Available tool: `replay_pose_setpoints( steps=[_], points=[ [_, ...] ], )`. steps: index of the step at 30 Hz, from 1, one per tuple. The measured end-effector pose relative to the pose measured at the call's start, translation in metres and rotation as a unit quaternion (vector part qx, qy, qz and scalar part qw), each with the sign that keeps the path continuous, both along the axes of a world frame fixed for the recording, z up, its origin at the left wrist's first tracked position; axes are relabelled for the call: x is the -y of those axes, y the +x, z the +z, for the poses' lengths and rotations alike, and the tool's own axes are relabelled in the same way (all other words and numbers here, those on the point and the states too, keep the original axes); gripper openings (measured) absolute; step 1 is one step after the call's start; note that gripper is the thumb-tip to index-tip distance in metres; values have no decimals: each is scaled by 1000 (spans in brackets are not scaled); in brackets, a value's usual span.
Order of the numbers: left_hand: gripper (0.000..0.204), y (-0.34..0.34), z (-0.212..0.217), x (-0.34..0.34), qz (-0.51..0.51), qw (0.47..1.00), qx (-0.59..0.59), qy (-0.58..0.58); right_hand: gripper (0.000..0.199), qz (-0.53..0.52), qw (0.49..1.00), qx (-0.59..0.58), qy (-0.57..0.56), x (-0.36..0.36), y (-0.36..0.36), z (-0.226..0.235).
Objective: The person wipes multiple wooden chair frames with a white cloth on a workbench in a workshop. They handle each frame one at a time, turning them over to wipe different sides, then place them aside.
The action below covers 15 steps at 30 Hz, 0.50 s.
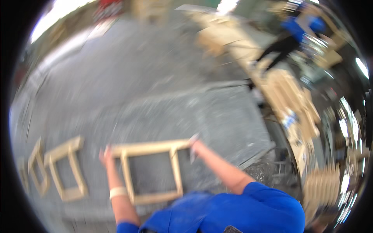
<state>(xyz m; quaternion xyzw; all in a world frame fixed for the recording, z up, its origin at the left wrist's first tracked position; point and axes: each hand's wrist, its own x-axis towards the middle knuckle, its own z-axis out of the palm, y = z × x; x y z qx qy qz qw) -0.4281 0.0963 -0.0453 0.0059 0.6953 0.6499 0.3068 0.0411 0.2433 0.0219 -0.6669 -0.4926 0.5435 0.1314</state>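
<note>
A pale wooden frame (pixel 151 148) is held in front of me, with a long top bar, two side legs and a lower crossbar. My left hand (pixel 105 155) is closed round the left end of the top bar. At the bar's right end, my right hand (pixel 194 143) grips it; something whitish shows at that hand, too smeared to name. The frame's lower crossbar (pixel 157 197) lies close to my body. Motion blur hides the separate fingers of both hands.
Several similar wooden frames (pixel 67 171) stand to the left on the grey surface (pixel 225 116). Along the right runs a long bench (pixel 248 54) with stacked wooden boards (pixel 289 97). Beyond it, a person in a blue top (pixel 295 29) is at the far right.
</note>
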Motion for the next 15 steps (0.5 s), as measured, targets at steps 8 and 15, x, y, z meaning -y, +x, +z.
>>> replay_pose_setpoints(
  steps=[8,15],
  points=[
    [30,-6,-34,2,-48,990,-102,-89,42,17,999,35,-28,-13,-1,-27],
    [40,52,72,5,-2,991,-30,127,45,-97,985,-98,-106,0,18,7]
  ],
)
